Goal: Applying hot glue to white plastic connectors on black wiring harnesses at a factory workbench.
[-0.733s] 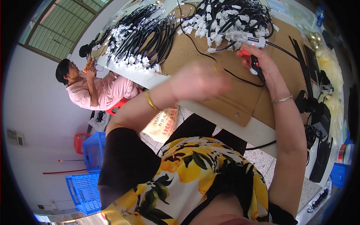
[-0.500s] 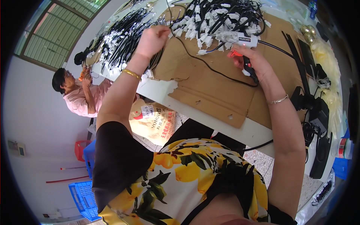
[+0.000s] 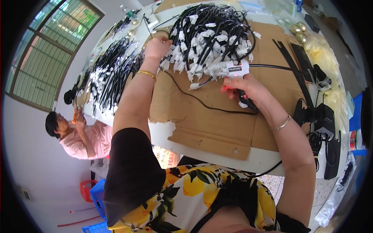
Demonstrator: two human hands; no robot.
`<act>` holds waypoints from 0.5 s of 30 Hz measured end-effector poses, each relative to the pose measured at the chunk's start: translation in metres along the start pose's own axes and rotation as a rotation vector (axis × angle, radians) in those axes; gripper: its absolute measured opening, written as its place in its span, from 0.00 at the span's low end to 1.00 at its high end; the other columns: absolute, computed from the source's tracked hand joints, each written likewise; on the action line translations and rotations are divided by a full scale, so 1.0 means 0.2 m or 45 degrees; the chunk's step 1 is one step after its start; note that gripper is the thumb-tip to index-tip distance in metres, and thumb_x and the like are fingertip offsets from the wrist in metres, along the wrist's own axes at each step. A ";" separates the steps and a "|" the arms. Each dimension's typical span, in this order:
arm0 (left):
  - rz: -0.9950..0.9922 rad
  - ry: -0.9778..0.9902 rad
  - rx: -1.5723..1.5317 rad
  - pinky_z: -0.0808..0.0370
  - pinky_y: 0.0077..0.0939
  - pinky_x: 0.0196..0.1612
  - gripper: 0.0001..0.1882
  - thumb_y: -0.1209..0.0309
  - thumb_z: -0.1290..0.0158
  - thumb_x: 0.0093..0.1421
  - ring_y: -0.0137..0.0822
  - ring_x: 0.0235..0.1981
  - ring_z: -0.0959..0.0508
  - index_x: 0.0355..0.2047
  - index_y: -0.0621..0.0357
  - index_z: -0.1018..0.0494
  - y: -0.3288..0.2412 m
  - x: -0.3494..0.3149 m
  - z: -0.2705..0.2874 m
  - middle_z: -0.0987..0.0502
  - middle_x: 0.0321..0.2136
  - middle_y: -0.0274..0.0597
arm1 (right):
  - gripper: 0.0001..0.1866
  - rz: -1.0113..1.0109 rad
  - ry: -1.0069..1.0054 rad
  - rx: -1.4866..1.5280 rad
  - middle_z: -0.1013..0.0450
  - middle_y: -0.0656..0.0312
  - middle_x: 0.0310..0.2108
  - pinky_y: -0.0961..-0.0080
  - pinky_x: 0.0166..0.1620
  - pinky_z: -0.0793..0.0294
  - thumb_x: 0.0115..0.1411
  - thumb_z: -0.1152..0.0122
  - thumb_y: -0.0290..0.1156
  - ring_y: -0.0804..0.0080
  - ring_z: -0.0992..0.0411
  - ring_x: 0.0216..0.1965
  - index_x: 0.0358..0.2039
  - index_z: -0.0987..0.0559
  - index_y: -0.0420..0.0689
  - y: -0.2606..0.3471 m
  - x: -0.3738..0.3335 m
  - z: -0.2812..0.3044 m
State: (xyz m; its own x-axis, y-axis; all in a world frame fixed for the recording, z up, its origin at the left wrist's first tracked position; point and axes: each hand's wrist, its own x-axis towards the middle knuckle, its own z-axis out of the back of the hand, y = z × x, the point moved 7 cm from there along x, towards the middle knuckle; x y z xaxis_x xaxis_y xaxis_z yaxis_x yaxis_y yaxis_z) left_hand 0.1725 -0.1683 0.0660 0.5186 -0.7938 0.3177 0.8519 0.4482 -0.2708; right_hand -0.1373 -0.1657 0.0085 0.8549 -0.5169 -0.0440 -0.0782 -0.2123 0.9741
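Note:
My right hand grips a hot glue gun with a white body, red trigger and dark handle. A long black stick enters its rear end, and its nozzle points left toward a white connector on a thin cable. My left hand, with a gold bangle at the wrist, is closed at the left edge of a large heap of black cables with white connectors. Its fingertips are partly hidden, so what they pinch is unclear. A thin black cord curves across the cardboard to the gun's handle.
Flat brown cardboard covers much of the white table. A second cable bundle lies left, with a person in pink working beyond it. At right are a black stand, black sticks and yellowish plastic bags.
My view has tilted toward the far side of the table. The glue gun stays in my right hand and my left hand remains closed near the cable heap.

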 end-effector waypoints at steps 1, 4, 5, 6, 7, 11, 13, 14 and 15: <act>0.050 0.048 -0.007 0.31 0.31 0.42 0.16 0.56 0.49 0.48 0.43 0.37 0.26 0.32 0.51 0.25 0.00 0.02 -0.04 0.25 0.32 0.47 | 0.20 -0.014 -0.001 0.003 0.28 0.59 0.23 0.84 0.22 0.35 0.44 0.38 0.42 0.79 0.34 0.18 0.30 0.30 0.40 0.01 0.00 -0.01; 0.147 0.188 -0.058 0.33 0.30 0.45 0.17 0.55 0.50 0.47 0.42 0.40 0.27 0.33 0.50 0.25 -0.01 0.02 -0.09 0.25 0.34 0.46 | 0.17 -0.061 -0.005 0.014 0.29 0.62 0.22 0.85 0.24 0.36 0.46 0.40 0.40 0.81 0.34 0.18 0.30 0.28 0.42 0.00 -0.01 -0.01; 0.107 0.182 -0.003 0.30 0.28 0.39 0.17 0.56 0.48 0.47 0.39 0.34 0.26 0.33 0.52 0.25 0.00 0.04 -0.10 0.24 0.30 0.44 | 0.18 -0.070 -0.016 0.023 0.28 0.60 0.23 0.84 0.24 0.35 0.45 0.40 0.41 0.79 0.34 0.18 0.31 0.29 0.41 -0.01 -0.01 -0.01; 0.071 0.176 0.054 0.28 0.25 0.34 0.17 0.57 0.46 0.46 0.36 0.28 0.24 0.32 0.55 0.24 0.02 0.06 -0.10 0.24 0.26 0.42 | 0.19 -0.079 -0.025 0.032 0.28 0.58 0.24 0.83 0.23 0.35 0.45 0.39 0.41 0.78 0.34 0.18 0.31 0.30 0.40 -0.01 -0.01 -0.02; 0.074 0.177 0.055 0.28 0.25 0.34 0.17 0.57 0.46 0.46 0.36 0.28 0.24 0.32 0.55 0.24 0.06 0.09 -0.10 0.24 0.26 0.42 | 0.19 -0.081 -0.021 0.032 0.28 0.58 0.24 0.83 0.23 0.35 0.45 0.39 0.41 0.78 0.34 0.18 0.31 0.30 0.40 -0.01 0.00 -0.03; 0.177 0.395 -0.588 0.31 0.15 0.21 0.16 0.63 0.42 0.43 0.23 0.17 0.31 0.30 0.62 0.25 0.06 0.10 -0.14 0.27 0.21 0.35 | 0.18 -0.082 -0.031 0.029 0.28 0.59 0.23 0.84 0.23 0.36 0.45 0.39 0.40 0.79 0.34 0.18 0.31 0.30 0.40 0.00 -0.03 -0.01; 0.174 0.322 -0.673 0.30 0.20 0.23 0.19 0.58 0.43 0.45 0.27 0.18 0.29 0.31 0.62 0.26 -0.01 0.10 -0.06 0.26 0.22 0.36 | 0.17 -0.097 -0.036 0.039 0.28 0.61 0.23 0.85 0.24 0.36 0.45 0.39 0.40 0.81 0.34 0.18 0.31 0.29 0.42 -0.01 -0.02 -0.01; 0.177 0.321 -0.672 0.30 0.20 0.23 0.19 0.58 0.43 0.45 0.27 0.18 0.29 0.31 0.62 0.26 -0.03 0.10 -0.05 0.26 0.22 0.36 | 0.17 -0.102 -0.050 0.038 0.28 0.61 0.23 0.85 0.24 0.36 0.45 0.39 0.40 0.81 0.34 0.18 0.31 0.29 0.42 -0.01 -0.02 -0.01; -0.037 0.177 -0.339 0.29 0.24 0.27 0.20 0.55 0.46 0.47 0.33 0.22 0.26 0.32 0.60 0.26 -0.09 0.11 0.00 0.25 0.24 0.39 | 0.17 -0.107 -0.066 0.037 0.28 0.61 0.23 0.85 0.24 0.36 0.45 0.39 0.40 0.81 0.34 0.18 0.30 0.29 0.42 -0.01 -0.01 0.00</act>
State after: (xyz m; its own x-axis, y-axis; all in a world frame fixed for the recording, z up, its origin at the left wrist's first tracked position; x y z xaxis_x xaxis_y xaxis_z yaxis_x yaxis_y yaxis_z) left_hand 0.1682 -0.1936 0.0774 0.4637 -0.8617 0.2060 0.8078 0.3156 -0.4979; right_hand -0.1394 -0.1639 0.0070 0.8315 -0.5382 -0.1374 -0.0227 -0.2801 0.9597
